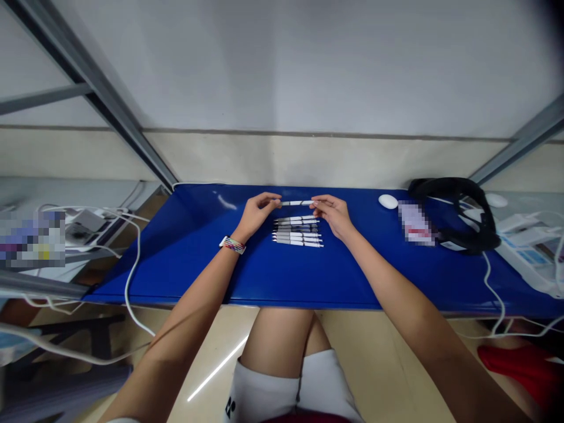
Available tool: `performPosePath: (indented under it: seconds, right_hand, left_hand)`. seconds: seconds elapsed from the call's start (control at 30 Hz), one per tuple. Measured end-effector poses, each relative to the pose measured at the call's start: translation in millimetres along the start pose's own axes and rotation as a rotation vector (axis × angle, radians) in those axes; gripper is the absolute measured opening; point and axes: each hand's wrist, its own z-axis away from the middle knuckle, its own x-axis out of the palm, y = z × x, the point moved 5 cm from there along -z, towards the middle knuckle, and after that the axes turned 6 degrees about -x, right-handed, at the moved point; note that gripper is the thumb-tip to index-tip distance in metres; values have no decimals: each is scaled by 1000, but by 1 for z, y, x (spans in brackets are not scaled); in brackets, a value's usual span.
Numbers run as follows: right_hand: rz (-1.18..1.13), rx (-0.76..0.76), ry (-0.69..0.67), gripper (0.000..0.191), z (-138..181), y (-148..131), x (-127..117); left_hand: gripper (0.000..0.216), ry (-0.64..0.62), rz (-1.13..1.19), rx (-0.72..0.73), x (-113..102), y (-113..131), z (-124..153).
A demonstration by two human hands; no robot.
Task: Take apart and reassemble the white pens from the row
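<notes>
A white pen (297, 203) lies sideways between my two hands, above a row of pens. Its left end is pinched by my left hand (259, 212), which has a patterned band at the wrist. The fingers of my right hand (331, 212) close on its other end. Just below, several white and grey pens (297, 237) lie side by side on the blue tabletop (264, 273), their tips toward the left. Whether the held pen touches the tabletop I cannot tell.
To the right are a white oval object (388, 201), a blurred-out packet (415, 222) and a black headset-like strap (478, 241). White cables (132, 276) hang over the left side. Grey metal posts (127, 132) flank the tabletop, and a wall (282, 70) rises behind it.
</notes>
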Motion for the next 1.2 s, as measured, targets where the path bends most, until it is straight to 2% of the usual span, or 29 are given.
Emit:
performPosePath:
  seconds: [0.1,0.23,0.3,0.37,0.5,0.67,0.77,0.93,1.1,1.2]
  right_hand:
    - [16,0,-2,33,0,1,-1]
    - [24,10,-4,33,-1,3,-1]
    - [20,12,-4,34,-1,3,-1]
    - [12,10,-11,34,-2,4,-1]
    - [18,7,-6,34,-2,5,-2]
    - [13,20,-17,34,-2,4,-2]
    - [-101,77,-72,33,0,1,1]
    - [-411,332,-192,37,6,0,11]
    - [-529,346,-114,24,4,3,10]
    - [-532,330,-92,23,3,6,10]
  left_hand:
    - [29,31,-13,-35,-1,-5,-1]
    - [21,40,2,42,-1,-1,-2]
    - [26,15,15,57,1,2,-1]
    - [31,-7,5,27,2,4,-1]
    - [28,3,-76,-28,2,2,2]
    - [28,15,-26,-6,0,2,2]
    - [29,32,47,-6,-1,5,1]
    - [33,55,125,-25,0,7,1]
    - [31,57,130,-14,2,5,2]
    - [32,53,117,-10,3,3,1]
